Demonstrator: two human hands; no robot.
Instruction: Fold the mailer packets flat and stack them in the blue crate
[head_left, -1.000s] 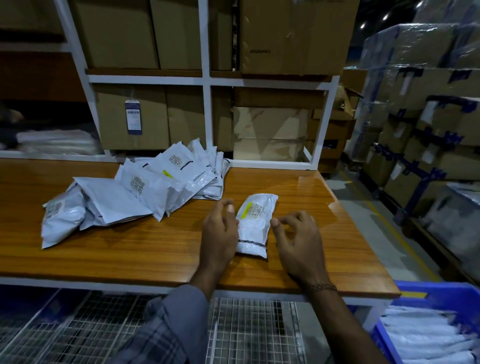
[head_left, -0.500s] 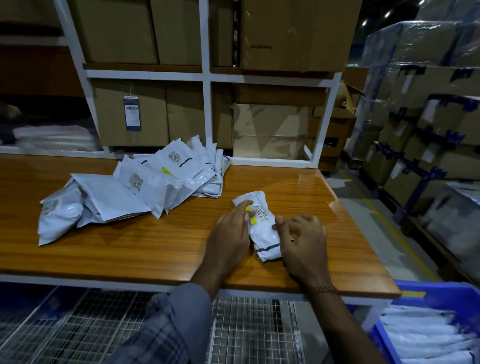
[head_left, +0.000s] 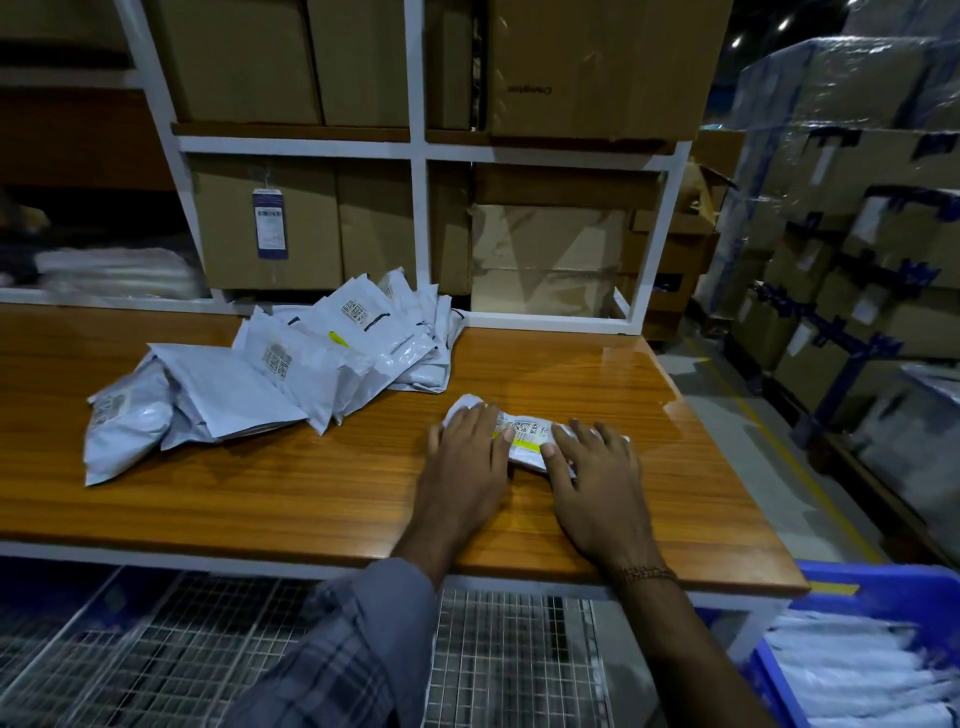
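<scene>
Wooden table (head_left: 260, 493), edge-near packet (head_left: 524, 434) under 2 hands.

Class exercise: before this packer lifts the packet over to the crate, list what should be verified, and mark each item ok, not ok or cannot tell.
1. Both hands on the packet: left hand and right hand press it. Ok.
2. Packet folded flat: it looks crumpled. Not ok.
3. Secure grip for lifting: fingers lie flat. Not ok.
4. Room in the blue crate: partly out of view. Cannot tell.
5. Table path to the crate free. Ok.
</scene>
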